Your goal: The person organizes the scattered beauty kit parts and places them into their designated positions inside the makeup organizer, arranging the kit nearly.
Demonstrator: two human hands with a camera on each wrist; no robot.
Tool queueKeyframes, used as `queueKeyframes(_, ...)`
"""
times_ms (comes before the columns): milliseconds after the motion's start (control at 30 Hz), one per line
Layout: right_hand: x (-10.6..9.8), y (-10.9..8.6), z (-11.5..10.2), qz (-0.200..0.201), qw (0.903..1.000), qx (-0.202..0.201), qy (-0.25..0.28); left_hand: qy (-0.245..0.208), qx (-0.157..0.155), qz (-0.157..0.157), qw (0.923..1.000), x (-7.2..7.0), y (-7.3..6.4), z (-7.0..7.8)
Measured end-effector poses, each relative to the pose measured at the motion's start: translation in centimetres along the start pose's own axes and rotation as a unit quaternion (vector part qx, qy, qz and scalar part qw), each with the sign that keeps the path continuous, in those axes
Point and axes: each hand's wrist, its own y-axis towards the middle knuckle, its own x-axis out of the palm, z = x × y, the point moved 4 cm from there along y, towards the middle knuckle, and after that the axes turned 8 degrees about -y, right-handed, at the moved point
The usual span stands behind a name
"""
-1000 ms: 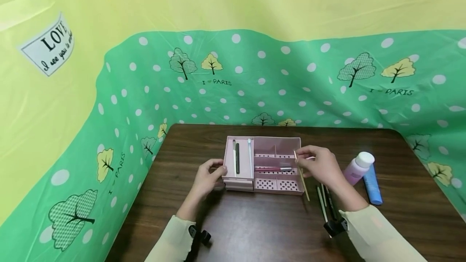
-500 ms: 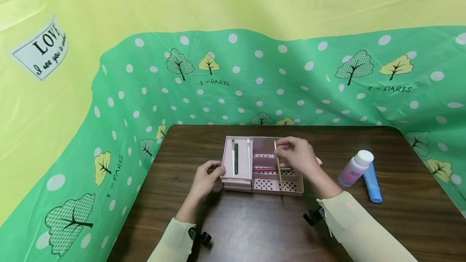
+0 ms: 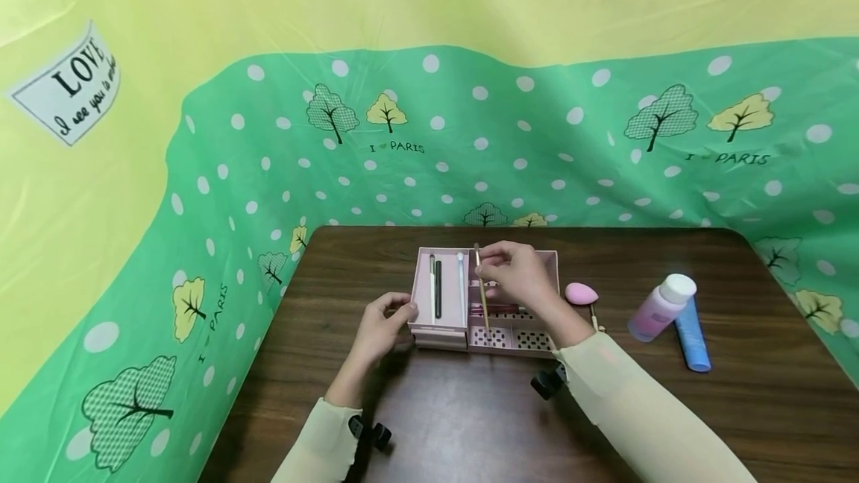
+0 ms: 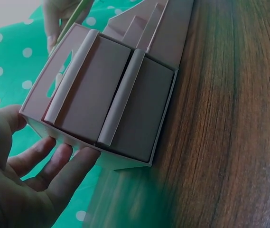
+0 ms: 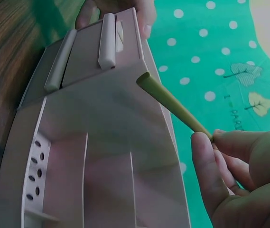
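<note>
A pink organizer stands on the table, with drawers at its left end and open compartments at its right. My left hand holds its left end, thumb at the top edge and fingers against the side wall, next to the drawers. Between thumb and fingers, my right hand pinches a thin makeup brush with a gold handle, tilted above the compartments. Slim brushes and a dark pencil-like stick lie on the organizer's top. A dark-red-handled brush lies across the compartments, partly hidden.
Right of the organizer lies a pink makeup sponge, with a thin stick partly behind the right arm. Farther right are a pink bottle with a white cap and a blue tube. A patterned cloth hangs behind the table.
My right hand has carried the gold brush leftward, from the organizer's right edge to over the compartments beside the drawer top. The sponge has come into view. My left hand keeps its place.
</note>
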Motion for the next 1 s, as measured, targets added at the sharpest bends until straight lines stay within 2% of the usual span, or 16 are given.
queueKeyframes(233,1.6,0.9,-0.9,0.002,0.9996,-0.009,0.026,0.001,-0.005,0.006,1.0,0.1,0.2,0.2)
queueKeyframes(700,3.4,2.1,-1.3,0.045,0.9982,0.008,0.039,-0.003,-0.003,0.01,0.9999,0.4,-0.3,0.2)
queueKeyframes(1000,4.4,2.7,-0.9,0.039,0.9991,-0.004,0.017,0.007,-0.007,0.012,0.9999,0.5,-0.2,0.3)
